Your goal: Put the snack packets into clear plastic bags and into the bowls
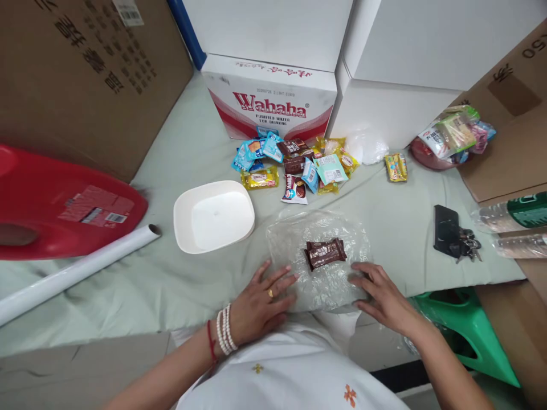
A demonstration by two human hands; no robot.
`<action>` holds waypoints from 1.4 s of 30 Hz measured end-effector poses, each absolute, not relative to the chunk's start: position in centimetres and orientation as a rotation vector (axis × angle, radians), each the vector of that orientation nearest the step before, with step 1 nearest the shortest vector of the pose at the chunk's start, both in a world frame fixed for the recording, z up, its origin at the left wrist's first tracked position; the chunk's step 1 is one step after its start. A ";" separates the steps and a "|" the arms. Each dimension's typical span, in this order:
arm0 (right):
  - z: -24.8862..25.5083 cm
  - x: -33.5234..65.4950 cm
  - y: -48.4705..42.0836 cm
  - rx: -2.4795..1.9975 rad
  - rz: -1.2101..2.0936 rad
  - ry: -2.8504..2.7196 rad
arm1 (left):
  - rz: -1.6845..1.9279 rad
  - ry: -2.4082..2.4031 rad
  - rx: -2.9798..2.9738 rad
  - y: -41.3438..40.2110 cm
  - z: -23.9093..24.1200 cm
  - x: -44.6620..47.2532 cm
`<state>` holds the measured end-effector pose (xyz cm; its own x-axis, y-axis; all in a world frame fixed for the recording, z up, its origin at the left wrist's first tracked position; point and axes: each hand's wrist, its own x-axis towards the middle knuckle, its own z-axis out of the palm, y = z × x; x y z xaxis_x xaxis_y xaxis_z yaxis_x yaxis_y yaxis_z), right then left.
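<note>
A clear plastic bag (290, 239) lies spread flat near the table's front edge. On top of it sit what look like two brown wrapped snack bars (325, 253), one overlapping the other. My left hand (262, 296), with a ring and a bead bracelet, rests at the bag's left edge, fingers spread and holding nothing. At the right edge, my right hand (380, 293) touches the plastic with its fingers apart. Behind the bag is a pile of small wrapped snacks (294, 165) in blue, yellow and brown. A white plastic tub (213, 219) stands left of the bag.
A Wahaha carton (273, 105) stands behind the snacks. Left are a red jug (64, 199) and a white roll (77, 273). Rightward are a yellow packet (396, 167), a filled bowl (431, 156), a black phone-like object (445, 228), keys (470, 245), bottles (521, 215) and a green stool (482, 336).
</note>
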<state>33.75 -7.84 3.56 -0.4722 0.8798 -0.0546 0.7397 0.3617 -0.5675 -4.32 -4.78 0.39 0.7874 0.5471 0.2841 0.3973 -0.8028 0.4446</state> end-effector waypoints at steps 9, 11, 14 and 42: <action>5.9 34.5 -1.1 -1.435 1.089 -2.243 | 0.575 1.195 2.069 0.2 1.2 -2.9; 6.7 34.2 1.7 -1.583 1.048 -2.255 | 0.595 1.432 2.023 1.9 1.0 -2.1; 7.2 32.9 5.3 -1.862 0.746 -2.390 | 0.671 1.753 2.023 3.6 0.5 -0.7; 4.0 28.3 0.0 -1.316 0.622 -2.898 | 0.928 1.170 2.075 -1.1 0.4 0.8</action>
<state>28.31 -0.05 4.02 -0.6663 0.7040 -0.2458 0.7429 0.5980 -0.3009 0.79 -1.11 0.36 0.3745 0.8816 0.2873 0.4806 -0.4495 0.7530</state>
